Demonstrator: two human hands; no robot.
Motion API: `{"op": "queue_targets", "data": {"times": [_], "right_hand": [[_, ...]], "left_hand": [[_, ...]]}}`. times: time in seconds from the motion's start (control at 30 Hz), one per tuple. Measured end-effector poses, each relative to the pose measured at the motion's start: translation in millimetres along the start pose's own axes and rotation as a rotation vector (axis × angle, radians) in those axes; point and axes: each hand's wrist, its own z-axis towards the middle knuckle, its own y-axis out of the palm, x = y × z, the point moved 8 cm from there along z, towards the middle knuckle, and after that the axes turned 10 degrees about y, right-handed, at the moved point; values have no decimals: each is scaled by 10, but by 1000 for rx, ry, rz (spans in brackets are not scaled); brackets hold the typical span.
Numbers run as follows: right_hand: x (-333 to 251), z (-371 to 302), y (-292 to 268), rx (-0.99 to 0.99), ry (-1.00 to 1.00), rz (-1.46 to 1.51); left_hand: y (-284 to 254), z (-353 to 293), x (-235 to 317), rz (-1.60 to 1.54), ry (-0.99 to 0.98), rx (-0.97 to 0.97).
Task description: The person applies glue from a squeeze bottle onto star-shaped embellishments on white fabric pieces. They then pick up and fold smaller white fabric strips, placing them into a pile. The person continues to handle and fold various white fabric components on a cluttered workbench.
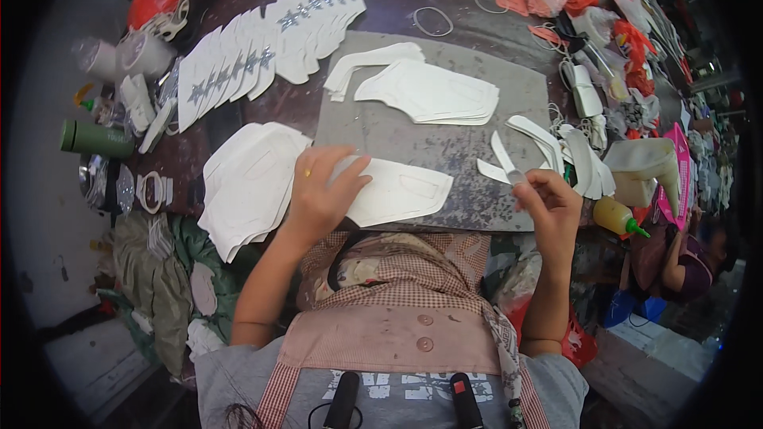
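Observation:
My left hand (322, 187) lies over the left end of a flat white cut panel (401, 191), its fingers apart and slightly blurred. The panel has faint drawn outlines and rests near the front edge of a grey work board (524, 95). At the right, my right hand (552, 199) pinches a thin curved white strip (501, 148) between thumb and fingers, held upright above the board. Another short white strip (490, 170) is just beside it. More curved white strips (540, 139) lie to the right. Farther up the board sit a small stack of white panels (433, 94) and bent white pieces (369, 62).
Left of the board is a pile of white panels (250, 175). Behind it, white pieces with silver stars (230, 71) overlap in rows. A green bottle (95, 138) is at far left. A yellow bottle (612, 217) and a whitish container (636, 167) stand at right.

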Motion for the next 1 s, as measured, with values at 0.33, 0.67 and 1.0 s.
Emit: {"op": "queue_targets", "data": {"times": [0.33, 0.67, 1.0], "right_hand": [[-265, 1, 1380, -500, 40, -148], [-92, -78, 1812, -575, -32, -290], [41, -9, 1833, -564, 48, -304]], "left_hand": [[-120, -461, 103, 33, -60, -85], [-71, -591, 73, -32, -127, -220], [-130, -789, 185, 63, -147, -159]]}}
